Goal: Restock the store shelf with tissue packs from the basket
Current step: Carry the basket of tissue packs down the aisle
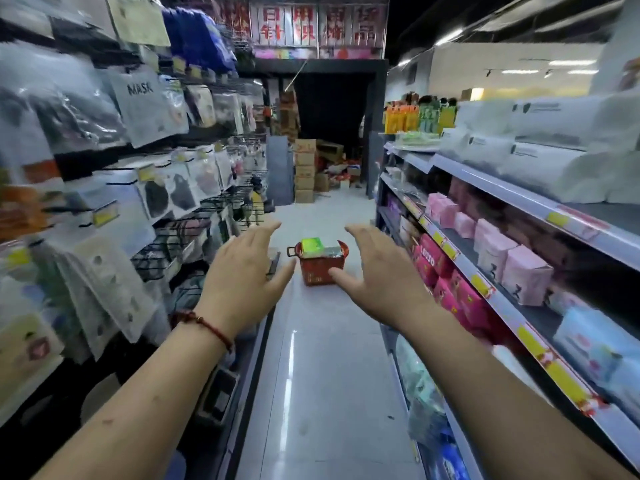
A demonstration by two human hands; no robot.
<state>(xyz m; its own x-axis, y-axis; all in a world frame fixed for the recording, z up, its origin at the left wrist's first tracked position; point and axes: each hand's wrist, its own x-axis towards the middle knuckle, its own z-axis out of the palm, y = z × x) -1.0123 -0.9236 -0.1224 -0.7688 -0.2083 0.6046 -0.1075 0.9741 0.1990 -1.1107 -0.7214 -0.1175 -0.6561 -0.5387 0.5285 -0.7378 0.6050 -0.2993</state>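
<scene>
A red basket [320, 266] stands on the grey aisle floor ahead of me, with a green tissue pack [311, 246] and other packs sticking out of its top. My left hand [242, 268] and my right hand [379, 271] are stretched out in front of me on either side of the basket, fingers straight and spread, holding nothing. Both hands are well short of the basket. The store shelf [519, 306] on my right carries pink, white and blue tissue packs on several levels.
On the left, a rack [131, 188] hangs with bagged masks and small goods. Stacked cardboard boxes [306, 171] and clutter close the far end of the aisle. The floor [325, 375] runs narrow between rack and shelf.
</scene>
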